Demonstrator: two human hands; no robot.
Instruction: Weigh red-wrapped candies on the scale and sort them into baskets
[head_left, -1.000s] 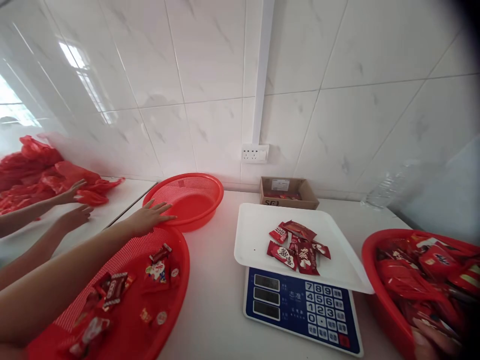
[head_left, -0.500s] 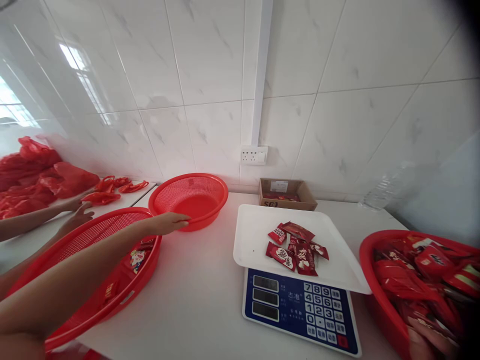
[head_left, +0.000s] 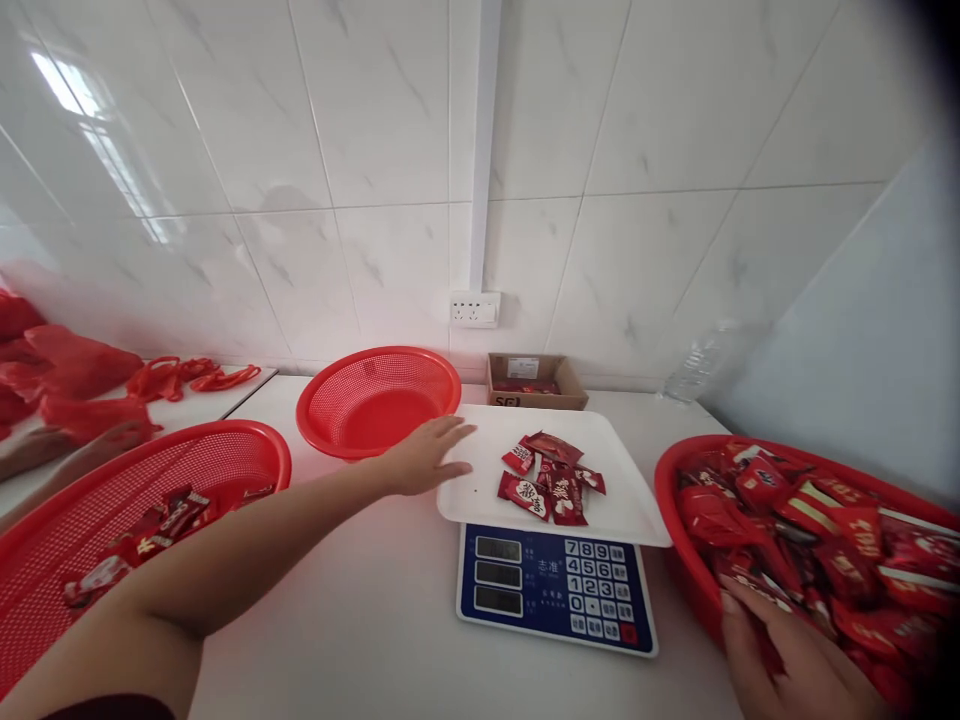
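Note:
My left hand (head_left: 421, 456) reaches across the white counter, fingers stretched out, its tips at the left edge of the white scale tray (head_left: 480, 478). It holds nothing. A small heap of red candy packets (head_left: 549, 478) lies on that tray, above the blue scale keypad (head_left: 555, 585). My right hand (head_left: 787, 662) sits low at the right, fingers curled over the rim of a red basket (head_left: 675, 540) full of red candy packets. What the fingers hold is hidden.
An empty red mesh basket (head_left: 379, 400) stands behind my left hand. A large red tray basket (head_left: 112, 510) with a few candies is at the left. A cardboard box (head_left: 535, 380) and a wall socket (head_left: 474, 310) are at the back. Another person's hand (head_left: 75, 450) rests by red bags (head_left: 67, 375).
My left hand moved right from the empty basket's rim to the scale tray's edge. My right hand came up into view at the full basket. The view shifted right.

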